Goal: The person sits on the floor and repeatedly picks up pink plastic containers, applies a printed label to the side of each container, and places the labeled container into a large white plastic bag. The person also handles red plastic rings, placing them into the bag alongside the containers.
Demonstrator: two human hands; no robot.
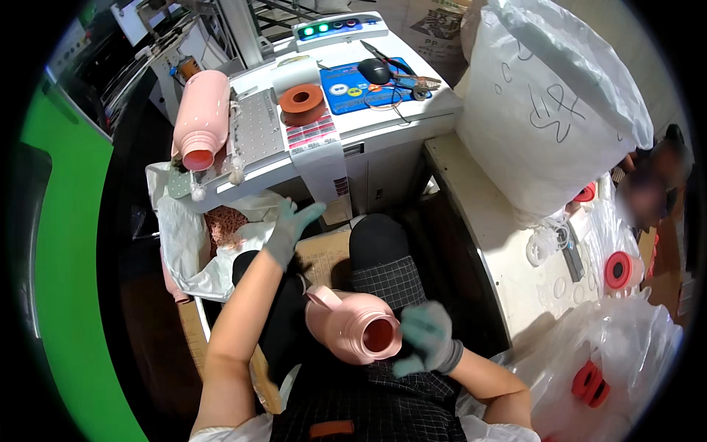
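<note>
Head view: left hand (292, 225) outstretched, open.

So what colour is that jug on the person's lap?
Pale pink: the jug, with the right hand at its mouth. The head view shows it best.

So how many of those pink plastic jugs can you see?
2: one pink plastic jug lying on the white machine, one in the lap by the gloved right hand. Others may be hidden.
</note>
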